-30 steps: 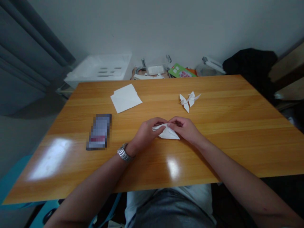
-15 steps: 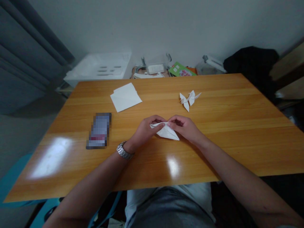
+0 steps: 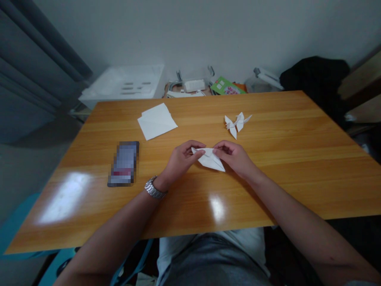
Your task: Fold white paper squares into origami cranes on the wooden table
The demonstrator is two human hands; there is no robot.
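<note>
We find the folded paper (image 3: 210, 160) near the middle of the worktop (image 3: 282, 167), between our two hands. The left hand (image 3: 178, 161) has its grip on the left end and the right hand (image 3: 235, 157) on the right end. A phone (image 3: 124, 163) lies well apart to the left. Behind the phone lies a stack of sheets (image 3: 156, 121). A paper crane (image 3: 236, 123) sits behind the right hand, apart from it. Beyond the worktop's far edge are a tray (image 3: 125, 85) at the left, a booklet (image 3: 226, 86) near the middle and a bundle (image 3: 315, 79) at the right.

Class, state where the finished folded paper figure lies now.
Head view: the finished paper figure lies on the table just beyond the right hand and the half-folded paper, right of the flat sheets.
</note>
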